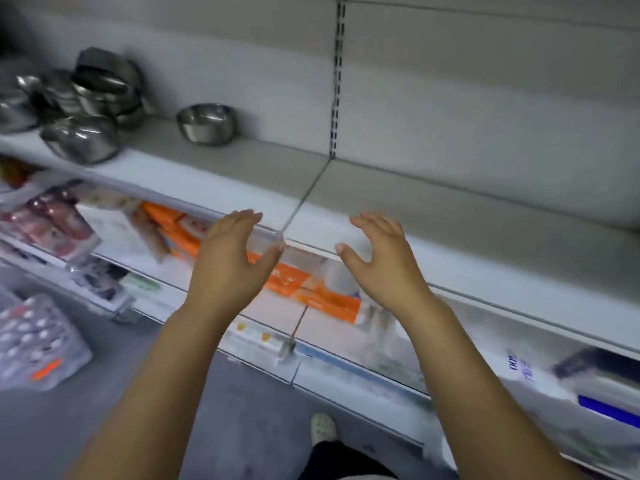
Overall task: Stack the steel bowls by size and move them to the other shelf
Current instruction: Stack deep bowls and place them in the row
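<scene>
Left hand [232,261] and right hand [381,261], fingers relaxed, hold nothing; steel bowls [93,109] crowd the left end of the shelf [242,161], seemingly unmoved.

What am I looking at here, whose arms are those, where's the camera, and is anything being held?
There is no machine here. A person wears a camera on the head, looking forward and down, so the arms are their own. The left hand and right hand are open in front of a shelf, holding nothing. On that shelf, far left, sits a blurred cluster of steel bowls, with one single bowl standing apart to its right. The level below holds orange packs.
</scene>
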